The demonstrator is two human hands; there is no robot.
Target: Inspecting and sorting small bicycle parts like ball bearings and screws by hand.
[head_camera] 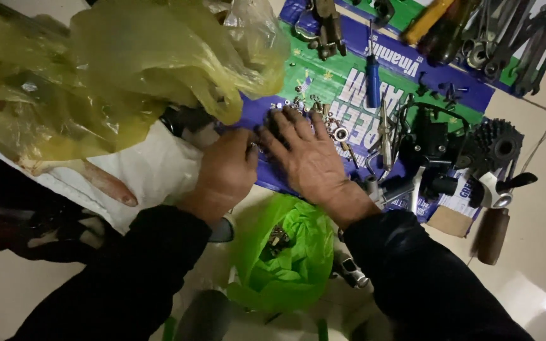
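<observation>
Both my hands lie near the middle of the frame on a flattened printed cardboard sheet (323, 82). My right hand (308, 155) is spread flat, palm down, fingers apart, covering a scatter of small nuts and washers (339, 134) and gripping nothing. My left hand (225, 170) sits just beside it, touching it at the thumb side, fingers curled under at the sheet's left edge; I cannot tell whether it pinches anything.

Below my hands, at the bottom middle, a green plastic bag (282, 256) stands open with some metal bits inside. A big yellow plastic bag (121, 63) fills the upper left, resting over a white cloth (150, 167).

To the right of my right hand lie a black toothed gear cluster (497, 144) and a wooden-handled tool (491, 235). A blue-handled screwdriver (373, 79) lies above the small parts, and wrenches (526, 38) sit in the upper right corner.
</observation>
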